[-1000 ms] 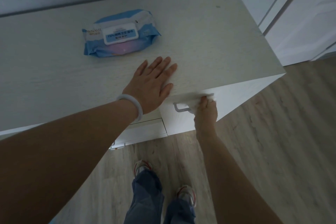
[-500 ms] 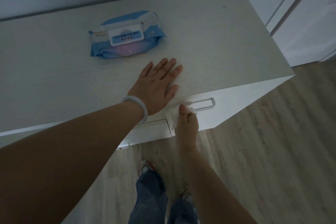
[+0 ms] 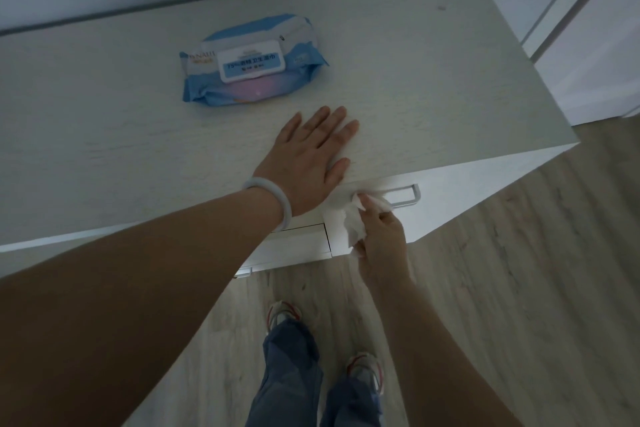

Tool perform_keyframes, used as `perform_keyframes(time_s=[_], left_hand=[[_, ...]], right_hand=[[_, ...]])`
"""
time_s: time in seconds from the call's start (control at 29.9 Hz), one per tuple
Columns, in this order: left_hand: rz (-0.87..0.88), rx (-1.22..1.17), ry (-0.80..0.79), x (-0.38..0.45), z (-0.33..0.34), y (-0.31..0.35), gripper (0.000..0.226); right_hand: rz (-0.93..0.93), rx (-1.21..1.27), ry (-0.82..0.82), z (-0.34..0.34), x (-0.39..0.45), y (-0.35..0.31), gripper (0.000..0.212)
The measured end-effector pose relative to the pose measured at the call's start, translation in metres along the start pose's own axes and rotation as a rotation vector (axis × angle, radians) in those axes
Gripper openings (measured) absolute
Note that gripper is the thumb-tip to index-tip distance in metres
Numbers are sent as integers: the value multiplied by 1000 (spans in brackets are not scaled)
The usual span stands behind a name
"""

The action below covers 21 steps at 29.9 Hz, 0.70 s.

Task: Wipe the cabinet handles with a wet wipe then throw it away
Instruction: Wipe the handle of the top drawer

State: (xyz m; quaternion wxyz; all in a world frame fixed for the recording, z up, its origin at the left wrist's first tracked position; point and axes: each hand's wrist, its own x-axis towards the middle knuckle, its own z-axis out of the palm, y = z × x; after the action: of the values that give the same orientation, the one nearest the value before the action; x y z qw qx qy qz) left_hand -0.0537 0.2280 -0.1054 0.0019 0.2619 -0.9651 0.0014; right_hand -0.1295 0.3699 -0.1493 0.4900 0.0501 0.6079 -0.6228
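cabinet (image 3: 415,55): big, white, rigid; it won't shift under your wiping, and you brace on its top.
left hand (image 3: 308,152): flat on the cabinet top near the front edge, fingers straight and spread, holding nothing.
right hand (image 3: 379,236): fingers curled round the wipe, pressing it on the handle's left end.
pack of wipes (image 3: 252,61): on the cabinet top, well apart from your hands, lid closed.
handle (image 3: 410,194): thin metal bar on the drawer front, stiff; right end bare, left end under the wipe.
wipe (image 3: 353,222): soft, light, damp, crumpled; likely slips, so keep it pinched and wrapped round the bar.
change: half a second back your right hand sat lower and further left; a second back it was at the handle's right end. Left hand unmoved.
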Motion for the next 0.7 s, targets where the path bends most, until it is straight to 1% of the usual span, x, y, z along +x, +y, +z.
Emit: perform_keyframes(time_s=[0.07, 0.13, 0.23, 0.3, 0.37, 0.43, 0.47, 0.5, 0.57, 0.6, 0.64, 0.7], left_hand=[[-1, 1, 1, 0, -1, -1, 61], [-1, 3, 4, 0, 0, -1, 60], [0, 4, 10, 0, 1, -2, 59], [4, 1, 13, 0, 1, -2, 60], [6, 1, 16, 0, 1, -2, 60], [5, -2, 20, 0, 2, -2, 59], [4, -5, 23, -1, 2, -3, 59], [2, -5, 24, -1, 2, -2, 59], [2, -3, 22, -1, 2, -2, 59], [3, -2, 21, -1, 2, -2, 59], [3, -2, 23, -1, 2, -1, 59], [-2, -1, 28, -1, 2, -1, 59]], right_hand=[[-15, -99, 49, -3, 5, -5, 24], [-22, -122, 75, -6, 8, -8, 29], [-51, -127, 136, -17, 13, -17, 29], [-95, -170, 148, -29, 18, -26, 29], [-168, -291, 163, -36, 24, -34, 34], [-259, -485, 194, -36, 25, -38, 43], [-314, -592, 216, -37, 24, -40, 41], [-360, -699, 239, -37, 23, -41, 35], [-450, -823, 261, -41, 20, -40, 24], [-487, -808, 241, -42, 20, -37, 24], [-496, -742, 203, -40, 19, -32, 24], [-443, -544, 145, -34, 19, -21, 33]])
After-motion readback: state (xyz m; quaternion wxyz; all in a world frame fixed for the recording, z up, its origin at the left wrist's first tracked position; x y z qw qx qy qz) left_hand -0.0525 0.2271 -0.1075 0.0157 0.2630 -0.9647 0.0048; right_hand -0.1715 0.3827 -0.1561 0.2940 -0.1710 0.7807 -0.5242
